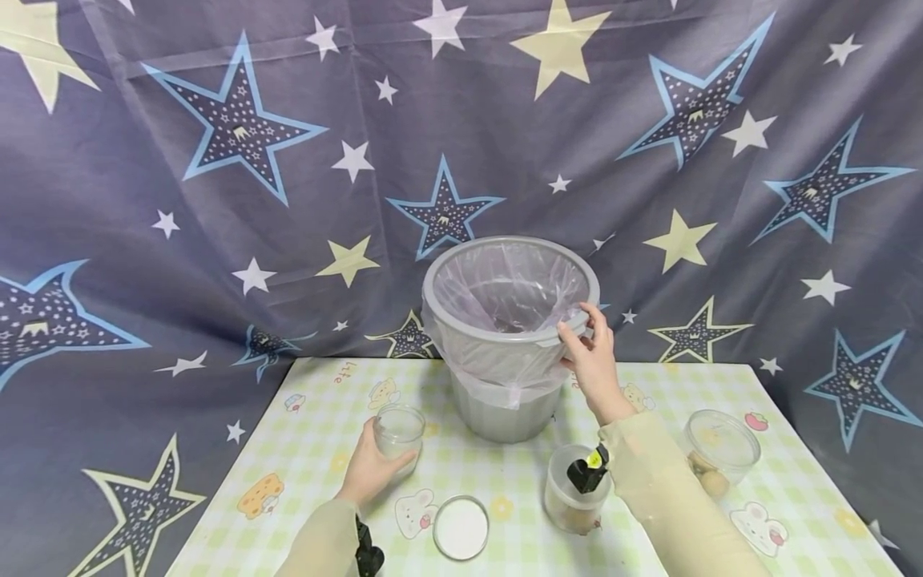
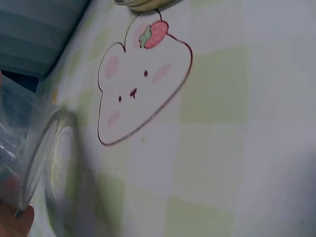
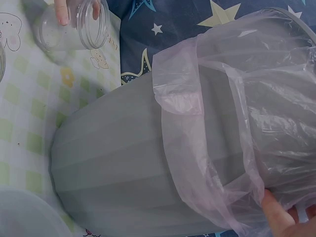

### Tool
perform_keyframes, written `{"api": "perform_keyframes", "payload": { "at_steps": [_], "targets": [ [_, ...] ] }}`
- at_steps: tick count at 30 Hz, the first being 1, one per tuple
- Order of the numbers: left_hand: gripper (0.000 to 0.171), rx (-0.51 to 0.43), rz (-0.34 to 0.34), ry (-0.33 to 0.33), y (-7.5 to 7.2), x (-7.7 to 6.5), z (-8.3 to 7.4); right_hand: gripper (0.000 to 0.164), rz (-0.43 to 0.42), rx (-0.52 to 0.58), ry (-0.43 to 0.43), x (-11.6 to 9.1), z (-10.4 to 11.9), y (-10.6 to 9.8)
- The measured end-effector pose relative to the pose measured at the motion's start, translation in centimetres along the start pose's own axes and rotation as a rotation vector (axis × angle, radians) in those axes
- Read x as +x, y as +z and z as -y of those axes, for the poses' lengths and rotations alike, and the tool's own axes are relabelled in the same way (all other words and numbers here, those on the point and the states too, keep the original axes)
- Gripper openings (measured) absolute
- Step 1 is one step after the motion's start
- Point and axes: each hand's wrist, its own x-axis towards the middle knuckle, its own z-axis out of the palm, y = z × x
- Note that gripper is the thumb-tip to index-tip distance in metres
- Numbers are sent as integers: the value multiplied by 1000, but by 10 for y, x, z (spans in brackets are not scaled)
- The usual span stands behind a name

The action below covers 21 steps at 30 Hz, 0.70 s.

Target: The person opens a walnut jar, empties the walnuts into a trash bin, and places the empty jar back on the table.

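My left hand [image 1: 373,469] grips a clear, open-topped jar [image 1: 400,433] at the table's left side; nothing shows inside it. In the left wrist view part of this jar [image 2: 22,148] appears at the left edge. A grey trash can [image 1: 497,413] stands at the back, lined with a translucent pinkish trash bag [image 1: 497,365] folded over its rim. My right hand [image 1: 594,361] pinches the can's rim, with the bag over it, at the right front. The right wrist view shows my thumb [image 3: 276,217] against the bag; the other fingers are mostly hidden there.
A round lid [image 1: 461,527] with a white top lies near the front middle. A translucent container [image 1: 570,509] stands under my right wrist. Farther right, a clear jar [image 1: 723,441] holds brown round things. A starry cloth [image 1: 346,96] hangs behind the checked table [image 1: 288,449].
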Motion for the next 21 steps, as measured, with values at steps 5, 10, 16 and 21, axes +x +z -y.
{"api": "perform_keyframes", "payload": {
  "at_steps": [5,10,16,21],
  "targets": [
    [101,16,19,-21,-7,-3,0,57,3,-2,2,0,0,0],
    [102,-9,57,-57,-13,-3,3,57,1,-1,2,0,-1,-1],
    [104,-24,91,-113,-18,-4,9,57,4,-3,6,0,-1,0],
    [102,-26,101,-134,-22,-9,13,58,11,2,5,0,-1,0]
  ]
}}
